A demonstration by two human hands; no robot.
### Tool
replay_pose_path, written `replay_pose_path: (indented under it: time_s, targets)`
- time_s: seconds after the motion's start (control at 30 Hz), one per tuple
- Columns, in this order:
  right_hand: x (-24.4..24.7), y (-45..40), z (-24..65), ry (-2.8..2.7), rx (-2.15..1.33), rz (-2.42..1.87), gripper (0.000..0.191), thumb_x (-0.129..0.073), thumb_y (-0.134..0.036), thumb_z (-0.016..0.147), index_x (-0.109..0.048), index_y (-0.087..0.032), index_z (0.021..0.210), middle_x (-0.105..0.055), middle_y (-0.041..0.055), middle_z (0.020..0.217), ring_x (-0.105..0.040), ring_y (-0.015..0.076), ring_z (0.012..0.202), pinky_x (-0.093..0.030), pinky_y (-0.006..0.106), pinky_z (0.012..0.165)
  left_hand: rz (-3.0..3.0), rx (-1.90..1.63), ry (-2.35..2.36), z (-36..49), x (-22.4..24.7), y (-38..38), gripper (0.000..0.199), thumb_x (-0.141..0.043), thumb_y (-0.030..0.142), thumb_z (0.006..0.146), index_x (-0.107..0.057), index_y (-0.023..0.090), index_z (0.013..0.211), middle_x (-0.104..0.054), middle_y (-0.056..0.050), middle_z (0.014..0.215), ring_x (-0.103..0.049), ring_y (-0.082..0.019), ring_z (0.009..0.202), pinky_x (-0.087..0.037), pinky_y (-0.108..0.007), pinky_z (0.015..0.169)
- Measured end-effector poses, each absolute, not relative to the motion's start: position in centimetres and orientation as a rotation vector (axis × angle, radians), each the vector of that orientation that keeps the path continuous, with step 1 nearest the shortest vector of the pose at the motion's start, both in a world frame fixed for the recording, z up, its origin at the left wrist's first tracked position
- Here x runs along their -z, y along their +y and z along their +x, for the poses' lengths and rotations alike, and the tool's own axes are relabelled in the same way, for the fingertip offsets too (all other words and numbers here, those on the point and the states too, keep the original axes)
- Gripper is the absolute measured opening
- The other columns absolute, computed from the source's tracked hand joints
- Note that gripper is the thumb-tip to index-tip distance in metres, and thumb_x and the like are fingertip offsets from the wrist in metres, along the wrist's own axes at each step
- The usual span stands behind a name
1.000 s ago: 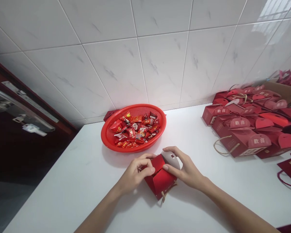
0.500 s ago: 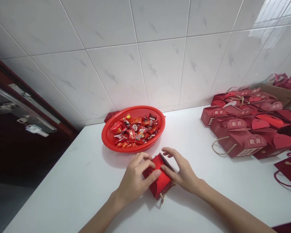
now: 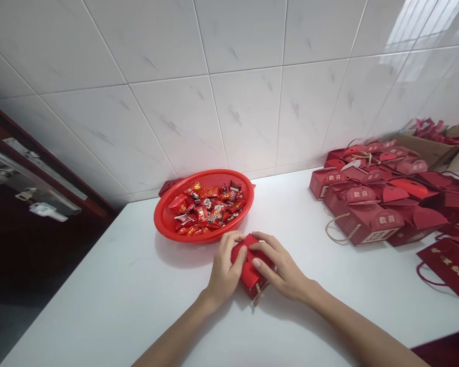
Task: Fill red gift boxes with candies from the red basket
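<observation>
A small red paper gift box [image 3: 250, 277] with a twine handle [image 3: 257, 295] rests on the white table in front of me. My left hand [image 3: 226, 265] is curved around its left side, thumb lying on the top flaps. From the right, my right hand [image 3: 277, 265] presses on the top with its fingers and thumb. Both hands cover much of the box, so how its flaps meet is partly hidden. Just beyond, a red plastic basket [image 3: 159, 220] holds several wrapped candies [image 3: 208, 209].
Several red gift boxes [image 3: 367, 219] stand grouped at the right, with a dark red bag [image 3: 449, 265] nearer me. Behind them is a cardboard box [image 3: 430, 150] with red ribbons. A tiled wall [image 3: 245, 117] borders the white table [image 3: 110, 290]; a door lock [image 3: 48, 210] shows at left.
The right-hand flap that stood up now lies folded down under my right hand. Both hands have closed in around the box. The view has shifted slightly to the right.
</observation>
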State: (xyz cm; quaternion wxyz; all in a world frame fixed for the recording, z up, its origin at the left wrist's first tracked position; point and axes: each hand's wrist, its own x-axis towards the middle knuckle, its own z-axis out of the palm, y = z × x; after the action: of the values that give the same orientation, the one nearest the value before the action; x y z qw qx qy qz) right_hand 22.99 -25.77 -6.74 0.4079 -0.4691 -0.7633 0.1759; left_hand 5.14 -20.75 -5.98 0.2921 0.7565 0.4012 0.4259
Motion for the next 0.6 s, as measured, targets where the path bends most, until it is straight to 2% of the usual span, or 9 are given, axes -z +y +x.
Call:
replay_pose_path:
  time_s: [0.1,0.27,0.37,0.5,0.6]
  targets:
    - [6.6,-25.9,23.2,-1.896,-0.409,-1.338,0.041,-0.046,-0.049,0.101,-0.057,-0.022,0.130,-0.048,0.0182,0.151,-0.049,0.0285,0.140,-0.049,0.046,0.109,1.917,-1.104,1.097,6.5,6.1,-20.1,0.015,-0.052,0.029,0.094,-0.060,0.023,0.105,-0.067,-0.007,0.109,-0.063,-0.024,0.108,-0.051,-0.040,0.097]
    - [6.0,-28.1,23.4,-1.842,-0.287,-1.652,0.073,-0.066,-0.061,0.085,-0.051,-0.019,0.141,-0.037,0.0259,0.157,-0.048,0.0405,0.139,-0.050,0.056,0.104,1.714,-1.063,1.042,8.5,6.0,-20.4,0.019,-0.056,0.035,0.092,-0.061,0.022,0.106,-0.068,-0.008,0.111,-0.062,-0.024,0.111,-0.049,-0.040,0.101]
    - [5.4,-30.3,23.5,-1.765,-0.233,-1.795,0.070,-0.068,-0.056,0.083,-0.052,-0.021,0.142,-0.041,0.0248,0.155,-0.056,0.0413,0.130,-0.054,0.056,0.096,1.632,-0.903,0.920,9.5,5.6,-21.4,0.024,-0.052,0.041,0.095,-0.060,0.022,0.107,-0.067,-0.008,0.114,-0.063,-0.024,0.111,-0.049,-0.039,0.100]
    - [4.7,-33.5,25.3,-1.627,-0.147,-1.833,0.058,-0.067,-0.042,0.082,-0.057,-0.020,0.134,-0.061,0.0176,0.134,-0.065,0.0333,0.115,-0.057,0.047,0.093,1.642,-0.756,0.823,10.0,4.6,-22.5,0.033,-0.050,0.047,0.096,-0.061,0.023,0.115,-0.065,-0.010,0.124,-0.059,-0.026,0.120,-0.046,-0.041,0.106]
    - [4.9,-36.1,29.1,-1.431,-0.028,-1.865,0.050,-0.064,-0.053,0.084,-0.062,-0.023,0.124,-0.064,0.0127,0.127,-0.064,0.0313,0.114,-0.055,0.047,0.095,1.700,-0.762,0.820,9.3,3.8,-22.6,0.033,-0.051,0.047,0.095,-0.062,0.024,0.116,-0.063,-0.010,0.127,-0.058,-0.027,0.123,-0.044,-0.043,0.108]
